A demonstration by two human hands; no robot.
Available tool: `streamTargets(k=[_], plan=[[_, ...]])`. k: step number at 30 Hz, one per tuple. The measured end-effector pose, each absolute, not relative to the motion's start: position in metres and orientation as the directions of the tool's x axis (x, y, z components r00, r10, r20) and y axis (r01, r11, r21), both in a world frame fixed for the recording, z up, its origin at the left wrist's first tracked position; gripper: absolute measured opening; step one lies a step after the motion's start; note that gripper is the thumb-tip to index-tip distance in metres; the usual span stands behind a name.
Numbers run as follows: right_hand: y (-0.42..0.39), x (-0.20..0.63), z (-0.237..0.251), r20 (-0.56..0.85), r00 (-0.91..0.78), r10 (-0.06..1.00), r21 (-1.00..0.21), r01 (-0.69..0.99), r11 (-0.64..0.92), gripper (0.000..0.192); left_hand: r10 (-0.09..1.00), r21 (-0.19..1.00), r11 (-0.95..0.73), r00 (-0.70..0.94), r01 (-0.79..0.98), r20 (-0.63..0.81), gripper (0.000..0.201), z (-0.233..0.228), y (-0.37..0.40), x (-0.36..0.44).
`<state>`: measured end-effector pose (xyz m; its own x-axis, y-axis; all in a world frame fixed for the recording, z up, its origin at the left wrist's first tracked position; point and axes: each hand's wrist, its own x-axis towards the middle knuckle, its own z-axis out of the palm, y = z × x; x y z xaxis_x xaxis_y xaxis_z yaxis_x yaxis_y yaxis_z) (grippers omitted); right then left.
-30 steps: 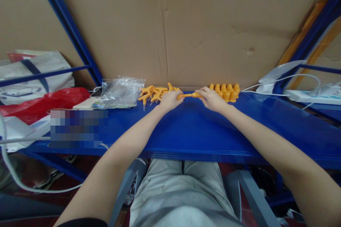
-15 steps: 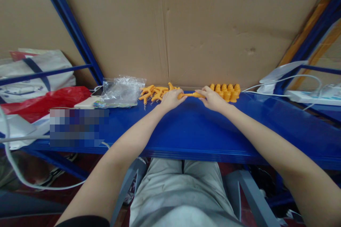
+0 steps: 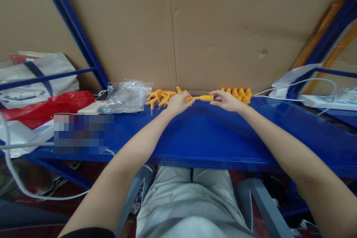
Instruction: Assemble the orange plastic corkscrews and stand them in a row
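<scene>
My left hand (image 3: 178,103) is closed around the handle end of an orange corkscrew (image 3: 196,98), whose ridged shaft points right. On the shaft's right end sits a wider orange sleeve (image 3: 205,98). My right hand (image 3: 226,101) is at the sleeve's far end, thumb and forefinger spread to either side of it; whether they touch it is hard to see. Left of my left hand lies a pile of orange corkscrews (image 3: 160,97) with bare metal spirals. Behind my right hand stand rows of orange sleeves (image 3: 245,95), partly hidden by the hand.
A blue shelf top (image 3: 200,137) carries everything. Clear plastic bags (image 3: 128,95) lie left of the corkscrews, then a red bag (image 3: 55,106) and a blurred-out patch. Upright cardboard (image 3: 195,29) closes the back. White cables and a power strip (image 3: 329,102) lie at right.
My right hand has slid rightward along the corkscrew and its fingers have parted, so more of the orange sleeve shows. My left hand keeps its hold in nearly the same place.
</scene>
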<state>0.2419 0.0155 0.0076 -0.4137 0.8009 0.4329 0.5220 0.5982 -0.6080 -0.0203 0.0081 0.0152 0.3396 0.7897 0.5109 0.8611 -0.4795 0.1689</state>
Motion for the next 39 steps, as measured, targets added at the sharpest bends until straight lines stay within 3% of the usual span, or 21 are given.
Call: streamTargets(k=[5,9,12,15,20,27,32,35,39], plan=[[0.004,0.232,0.010,0.297,-0.311,0.903,-0.870,0.302,0.390,0.030,0.773,0.143,-0.495,0.358,0.857,0.523,0.027,0.015,0.006,-0.019],[-0.001,0.224,0.008,0.195,-0.258,0.946,-0.949,0.193,0.248,0.031,0.770,0.138,-0.504,0.371,0.853,0.520,0.028,0.015,0.006,-0.017],[-0.001,0.226,0.010,0.185,-0.299,0.936,-0.956,0.166,0.242,0.025,0.764,0.172,-0.511,0.353,0.842,0.540,0.028,0.014,0.010,-0.018],[0.000,0.231,0.013,0.213,-0.331,0.919,-0.946,0.165,0.278,0.035,0.743,0.182,-0.521,0.338,0.834,0.578,0.028,0.012,0.015,-0.020],[-0.003,0.230,0.014,0.198,-0.345,0.917,-0.944,0.185,0.273,0.037,0.705,0.168,-0.564,0.366,0.808,0.607,0.028,0.009,0.019,-0.023],[-0.006,0.224,0.013,0.078,-0.203,0.976,-0.940,0.312,0.140,0.061,0.701,0.129,-0.564,0.391,0.815,0.596,0.030,0.010,0.015,-0.022],[-0.007,0.229,0.018,0.122,-0.192,0.974,-0.938,0.298,0.177,0.038,0.733,0.146,-0.539,0.376,0.830,0.567,0.029,0.013,0.011,-0.020],[-0.008,0.232,0.020,0.184,-0.183,0.966,-0.929,0.289,0.232,0.041,0.741,0.137,-0.526,0.373,0.840,0.559,0.027,0.014,0.009,-0.020],[-0.008,0.233,0.020,0.191,-0.206,0.960,-0.914,0.320,0.250,0.025,0.737,0.123,-0.526,0.379,0.841,0.559,0.026,0.014,0.009,-0.020]])
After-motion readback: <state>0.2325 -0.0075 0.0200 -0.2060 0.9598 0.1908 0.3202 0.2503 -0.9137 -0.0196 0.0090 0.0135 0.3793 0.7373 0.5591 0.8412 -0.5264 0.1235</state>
